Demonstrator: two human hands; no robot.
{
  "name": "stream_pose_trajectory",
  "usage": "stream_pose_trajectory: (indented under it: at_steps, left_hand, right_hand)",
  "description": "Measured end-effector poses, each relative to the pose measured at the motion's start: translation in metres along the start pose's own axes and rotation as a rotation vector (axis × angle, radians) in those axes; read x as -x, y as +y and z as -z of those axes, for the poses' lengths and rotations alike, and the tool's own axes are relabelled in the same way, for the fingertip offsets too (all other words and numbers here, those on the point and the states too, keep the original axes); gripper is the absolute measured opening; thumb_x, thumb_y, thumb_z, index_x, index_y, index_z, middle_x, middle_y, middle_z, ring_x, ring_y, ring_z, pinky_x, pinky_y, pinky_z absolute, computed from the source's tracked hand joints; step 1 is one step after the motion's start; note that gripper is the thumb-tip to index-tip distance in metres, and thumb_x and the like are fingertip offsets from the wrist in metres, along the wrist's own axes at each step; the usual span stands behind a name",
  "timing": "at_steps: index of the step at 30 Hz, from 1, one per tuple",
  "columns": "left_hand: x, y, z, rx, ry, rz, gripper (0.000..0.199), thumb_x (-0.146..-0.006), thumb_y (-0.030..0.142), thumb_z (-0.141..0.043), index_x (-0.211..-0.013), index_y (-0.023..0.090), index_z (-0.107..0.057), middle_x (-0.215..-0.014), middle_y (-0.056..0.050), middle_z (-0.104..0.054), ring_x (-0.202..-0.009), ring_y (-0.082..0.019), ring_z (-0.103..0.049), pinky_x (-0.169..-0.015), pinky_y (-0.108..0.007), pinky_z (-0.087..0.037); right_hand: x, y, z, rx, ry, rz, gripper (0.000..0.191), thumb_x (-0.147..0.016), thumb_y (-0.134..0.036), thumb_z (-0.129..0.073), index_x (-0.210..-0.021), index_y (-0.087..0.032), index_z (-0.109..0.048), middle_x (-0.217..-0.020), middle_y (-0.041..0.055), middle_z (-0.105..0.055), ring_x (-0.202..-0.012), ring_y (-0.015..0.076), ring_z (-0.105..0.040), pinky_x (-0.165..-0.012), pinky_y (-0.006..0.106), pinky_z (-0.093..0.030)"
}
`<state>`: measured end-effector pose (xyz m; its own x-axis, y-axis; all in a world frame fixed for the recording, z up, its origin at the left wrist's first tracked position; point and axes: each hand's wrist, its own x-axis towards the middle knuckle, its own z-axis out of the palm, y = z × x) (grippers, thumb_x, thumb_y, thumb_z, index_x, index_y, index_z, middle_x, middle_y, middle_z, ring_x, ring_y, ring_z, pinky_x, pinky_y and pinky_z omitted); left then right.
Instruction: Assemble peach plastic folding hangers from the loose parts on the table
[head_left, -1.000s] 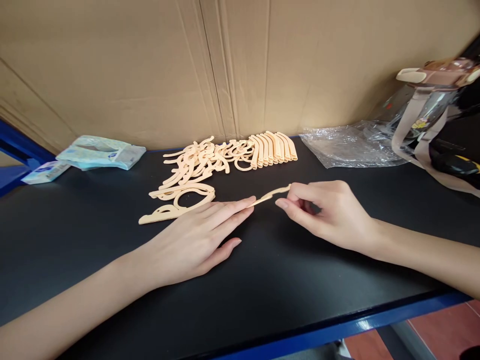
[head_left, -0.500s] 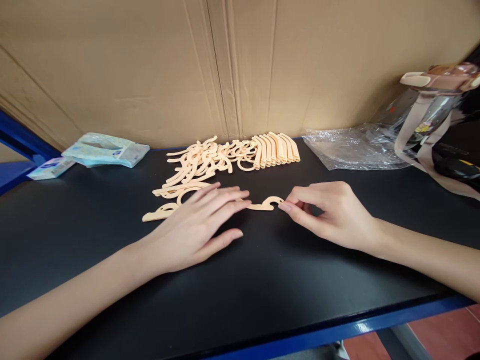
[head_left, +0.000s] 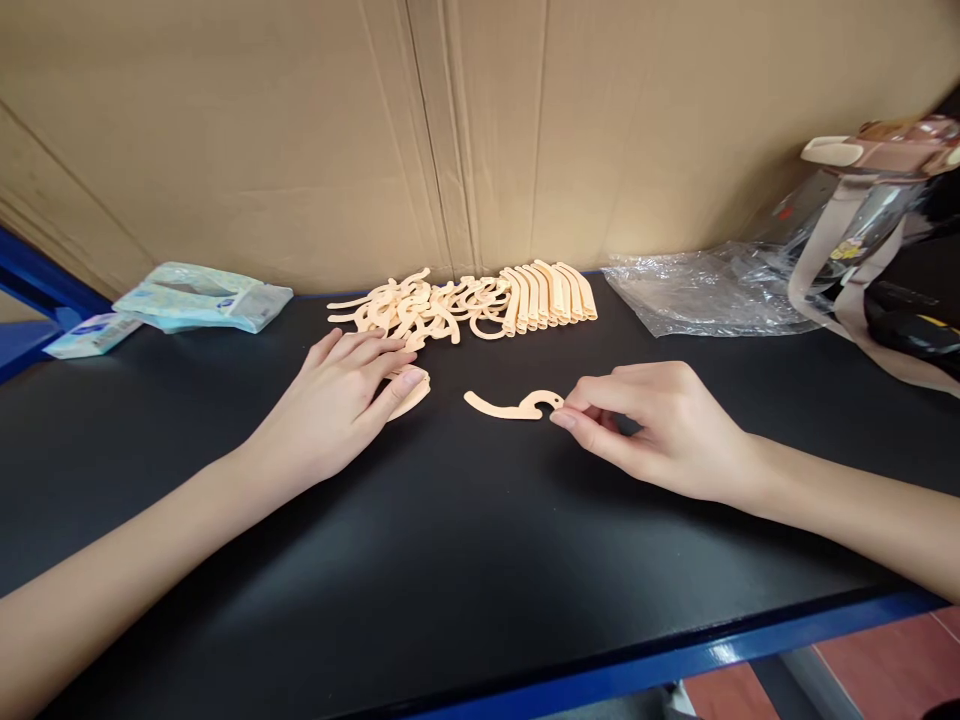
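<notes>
One black table [head_left: 450, 560] carries a far heap of pieces [head_left: 405, 305], which my left hand [head_left: 330, 395], fingers spread over a pale piece [head_left: 410, 396] at left, could scatter by sweeping wide; my right hand [head_left: 652, 425] pinches the hooked piece [head_left: 502, 410] to its left, which slack fingers could let swivel.

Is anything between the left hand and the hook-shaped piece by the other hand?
Only the pale pieces partly hidden beneath the left hand; their ends show on the side facing the hook-shaped piece. Beyond them, nothing visible.
</notes>
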<state>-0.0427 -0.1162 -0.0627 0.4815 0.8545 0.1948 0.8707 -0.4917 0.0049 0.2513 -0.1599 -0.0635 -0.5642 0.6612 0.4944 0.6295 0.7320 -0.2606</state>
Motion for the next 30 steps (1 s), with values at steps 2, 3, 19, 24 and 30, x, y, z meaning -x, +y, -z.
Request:
stream_pose_trajectory:
  at_steps: [2, 3, 19, 24, 30]
  left_hand:
    - [0.001, 0.002, 0.0, -0.01, 0.008, 0.006, 0.059, -0.1, 0.05, -0.02, -0.126, 0.015, -0.06, -0.133, -0.011, -0.059, -0.134, -0.029, -0.042, -0.114, -0.054, -0.022]
    - [0.001, 0.002, -0.001, -0.016, 0.019, 0.011, 0.06, -0.1, 0.05, -0.02, -0.127, 0.014, -0.059, -0.134, -0.012, -0.059, -0.134, -0.029, -0.042, -0.115, -0.055, -0.022]
    - [0.02, 0.044, 0.003, -0.062, 0.192, -0.431, 0.057, -0.098, 0.046, -0.04, -0.143, 0.011, -0.04, -0.15, -0.011, -0.042, -0.14, -0.027, -0.033, -0.119, -0.044, -0.018]
    - [0.023, 0.05, -0.002, -0.008, 0.044, -0.548, 0.063, -0.097, 0.05, -0.042, -0.146, 0.011, -0.035, -0.152, -0.012, -0.038, -0.141, -0.028, -0.034, -0.119, -0.046, -0.024]
    - [0.026, 0.046, -0.004, 0.096, -0.137, -0.498, 0.068, -0.097, 0.054, -0.039, -0.153, 0.02, -0.02, -0.158, -0.007, -0.025, -0.146, -0.027, -0.025, -0.118, -0.047, -0.026]
  right_hand:
    - [0.0, 0.0, 0.0, 0.004, -0.007, -0.004, 0.025, -0.094, -0.026, -0.05, -0.073, -0.019, -0.064, -0.054, -0.0039, -0.055, -0.048, 0.008, -0.049, -0.05, 0.023, -0.034]
    - [0.0, 0.0, 0.0, 0.006, -0.01, -0.005, 0.025, -0.094, -0.026, -0.05, -0.073, -0.019, -0.064, -0.054, -0.0039, -0.055, -0.048, 0.0081, -0.049, -0.051, 0.023, -0.034]
    - [-0.002, -0.002, 0.003, -0.055, 0.178, -0.13, 0.009, -0.093, -0.024, -0.051, -0.086, -0.021, -0.057, -0.068, -0.0027, -0.063, -0.058, 0.0102, -0.058, -0.059, 0.023, -0.046]
    - [-0.002, 0.001, 0.0, -0.044, 0.108, -0.085, 0.01, -0.093, -0.026, -0.051, -0.098, -0.02, -0.058, -0.097, 0.0051, -0.062, -0.075, 0.0136, -0.06, -0.07, 0.028, -0.05]
    - [-0.003, 0.007, -0.007, -0.01, -0.037, -0.109, 0.011, -0.092, -0.025, -0.053, -0.095, -0.019, -0.062, -0.098, 0.0044, -0.061, -0.086, 0.016, -0.059, -0.076, 0.03, -0.049]
